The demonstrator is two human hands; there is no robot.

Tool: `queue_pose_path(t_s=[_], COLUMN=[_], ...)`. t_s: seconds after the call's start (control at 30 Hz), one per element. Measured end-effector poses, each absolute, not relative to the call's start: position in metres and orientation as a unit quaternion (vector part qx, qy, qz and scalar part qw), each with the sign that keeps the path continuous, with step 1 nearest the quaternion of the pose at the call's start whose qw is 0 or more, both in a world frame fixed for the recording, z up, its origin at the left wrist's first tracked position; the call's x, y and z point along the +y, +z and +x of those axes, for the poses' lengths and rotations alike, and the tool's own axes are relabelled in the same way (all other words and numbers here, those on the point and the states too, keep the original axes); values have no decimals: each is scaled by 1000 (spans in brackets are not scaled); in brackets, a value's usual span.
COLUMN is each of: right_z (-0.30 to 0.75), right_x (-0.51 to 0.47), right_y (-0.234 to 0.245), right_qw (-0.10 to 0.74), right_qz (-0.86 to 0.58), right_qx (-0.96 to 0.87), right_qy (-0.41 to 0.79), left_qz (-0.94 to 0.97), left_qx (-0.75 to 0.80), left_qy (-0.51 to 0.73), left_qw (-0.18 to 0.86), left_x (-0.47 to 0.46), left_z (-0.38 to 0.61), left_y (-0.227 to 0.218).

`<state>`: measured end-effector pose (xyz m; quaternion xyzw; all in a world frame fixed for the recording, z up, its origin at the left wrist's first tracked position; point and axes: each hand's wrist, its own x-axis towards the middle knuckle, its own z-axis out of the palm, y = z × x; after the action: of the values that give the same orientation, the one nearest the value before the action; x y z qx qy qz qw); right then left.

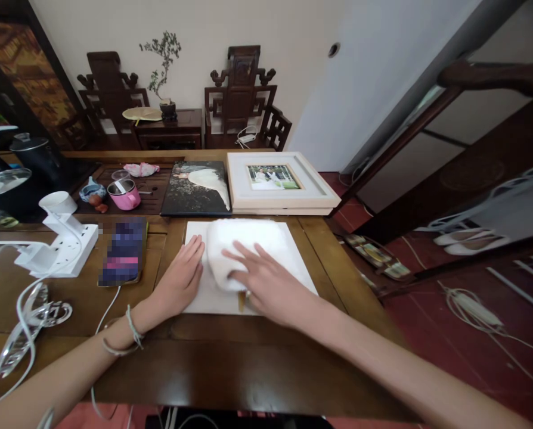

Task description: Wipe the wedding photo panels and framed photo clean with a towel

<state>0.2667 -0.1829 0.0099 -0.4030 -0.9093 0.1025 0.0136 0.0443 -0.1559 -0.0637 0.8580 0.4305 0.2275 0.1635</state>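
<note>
A white flat board [293, 262] lies on the wooden table [231, 363] in front of me. On it rests a white soft cloth [244, 241], bunched toward the left. My left hand [180, 279] lies flat and open on the board's left edge, fingertips beside the cloth. My right hand [266, 283] lies with fingers spread on the near part of the cloth, pressing it down. A small brownish thing [241, 301] peeks out under my right hand.
Behind the board lie a framed photo in a pale frame [279, 182] and a dark photo print [199, 187]. To the left are a phone [124, 251], a white power strip [61, 247] with cables, a pink cup [126, 195] and a dark kettle [36, 156]. The table's right edge drops to the red floor [449, 333].
</note>
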Motion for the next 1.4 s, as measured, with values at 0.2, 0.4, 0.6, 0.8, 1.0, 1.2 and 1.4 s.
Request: queue_pose_path(t_s=[0.2, 0.4, 0.6, 0.8, 1.0, 1.2, 1.4], right_z=[253, 249, 265, 255, 240, 268, 277], right_x=[-176, -256, -238, -178, -205, -231, -172], right_y=[-4, 11, 15, -5, -12, 18, 25], right_qw=[9, -18, 18, 37, 64, 63, 68], right_qz=[-427, -358, -381, -448, -302, -270, -419], right_qx=[-903, -922, -909, -892, -945, -943, -893], right_qy=[43, 150, 166, 51, 108, 187, 149], left_qz=[860, 863, 858, 812, 712, 761, 838], left_qx=[423, 420, 425, 449, 492, 475, 440], left_qy=[239, 231, 233, 293, 407, 346, 258], left_qw=[154, 159, 171, 230, 292, 275, 197], left_x=[-157, -157, -157, -159, -162, -165, -164], left_z=[45, 44, 44, 47, 50, 52, 50], left_y=[-62, -62, -62, -56, -43, -46, -59])
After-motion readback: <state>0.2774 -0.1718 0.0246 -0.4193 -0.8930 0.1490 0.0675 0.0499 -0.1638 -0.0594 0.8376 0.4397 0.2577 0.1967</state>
